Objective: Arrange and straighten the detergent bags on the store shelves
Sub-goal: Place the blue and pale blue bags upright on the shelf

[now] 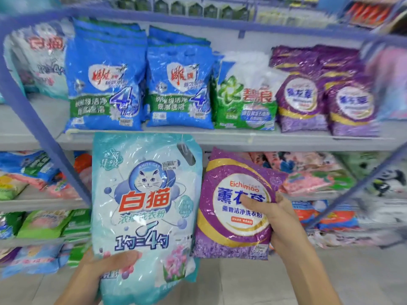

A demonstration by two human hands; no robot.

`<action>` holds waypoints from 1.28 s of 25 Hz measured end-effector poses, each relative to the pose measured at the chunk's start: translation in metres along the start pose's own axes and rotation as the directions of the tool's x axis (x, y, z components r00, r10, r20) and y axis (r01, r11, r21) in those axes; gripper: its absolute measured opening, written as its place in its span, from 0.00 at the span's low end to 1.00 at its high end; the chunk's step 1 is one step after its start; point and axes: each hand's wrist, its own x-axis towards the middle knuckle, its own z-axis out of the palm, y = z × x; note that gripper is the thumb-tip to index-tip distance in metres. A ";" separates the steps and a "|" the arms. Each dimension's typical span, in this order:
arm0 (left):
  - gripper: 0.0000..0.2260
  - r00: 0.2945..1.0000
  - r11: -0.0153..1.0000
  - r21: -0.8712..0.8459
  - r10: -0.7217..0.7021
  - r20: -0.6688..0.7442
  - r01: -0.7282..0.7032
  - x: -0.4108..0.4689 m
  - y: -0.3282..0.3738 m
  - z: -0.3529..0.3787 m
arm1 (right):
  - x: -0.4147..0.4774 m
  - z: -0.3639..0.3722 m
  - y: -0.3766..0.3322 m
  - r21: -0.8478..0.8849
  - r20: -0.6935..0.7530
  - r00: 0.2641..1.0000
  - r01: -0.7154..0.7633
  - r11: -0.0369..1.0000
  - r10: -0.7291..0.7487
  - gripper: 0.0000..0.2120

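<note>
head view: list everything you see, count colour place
cat bag: one, pale blue, front centre, held
held purple bag: one, purple, right of cat bag
blue bags: two stacks, blue, upper shelf, left-centre
green bag: one in front, green-white, upper shelf
shelf purple bags: two in front, purple, upper shelf, right
white bag: one, white, upper shelf, far left
lower bags: many, mixed colours, lower shelves, blurred
top boxes: a row, dark green, top shelf
shelf: one, blue frame, grey boards
left grip: holds cat bag's bottom
right grip: holds held purple bag's right edge
</note>
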 end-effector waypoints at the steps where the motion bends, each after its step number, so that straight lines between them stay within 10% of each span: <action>1: 0.05 0.994 1.000 0.005 -0.019 0.109 0.018 0.002 0.019 0.018 | -0.002 -0.004 -0.010 0.004 -0.037 0.999 0.022 1.000 -0.022 0.35; 3: 0.19 0.953 0.963 -0.234 0.193 0.234 -0.137 0.015 0.029 0.032 | -0.006 -0.013 -0.034 0.013 -0.095 0.991 0.094 0.995 -0.093 0.36; 4: 0.22 0.896 0.938 -0.082 0.346 0.279 -0.336 0.025 0.032 0.039 | -0.008 -0.017 -0.044 0.019 -0.115 0.985 0.135 0.991 -0.132 0.34; 6: 0.32 0.937 0.975 0.091 0.166 0.306 -0.202 0.047 0.044 0.065 | -0.012 -0.030 -0.062 0.038 -0.159 0.965 0.219 0.975 -0.210 0.29; 21: 0.04 0.928 0.936 0.104 0.311 0.204 -0.337 0.101 0.045 0.288 | -0.010 -0.193 -0.163 0.028 -0.268 0.911 0.334 0.942 -0.314 0.21; 32: 0.13 0.910 0.908 0.085 0.414 -0.017 -0.411 0.179 0.077 0.333 | 0.159 -0.226 -0.260 0.077 -0.119 0.932 0.351 0.933 -0.341 0.27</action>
